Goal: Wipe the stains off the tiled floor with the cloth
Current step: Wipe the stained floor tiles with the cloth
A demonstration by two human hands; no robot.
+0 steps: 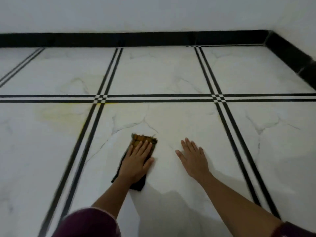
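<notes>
Our left hand [136, 159] lies flat on the cloth [136, 161], pinning it to the floor [179, 79]; the right hand [193, 157] rests open, empty, just beside. Yellow stain [56, 115] remains up-left of the cloth, so much wiping is left.

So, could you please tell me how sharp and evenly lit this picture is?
Head view: soft throughout, with motion smear on the black double tile lines at lower left; wide-angle bending curves the black skirting; the person's shadow falls on the white marbled floor between the arms; no hard glare.
</notes>
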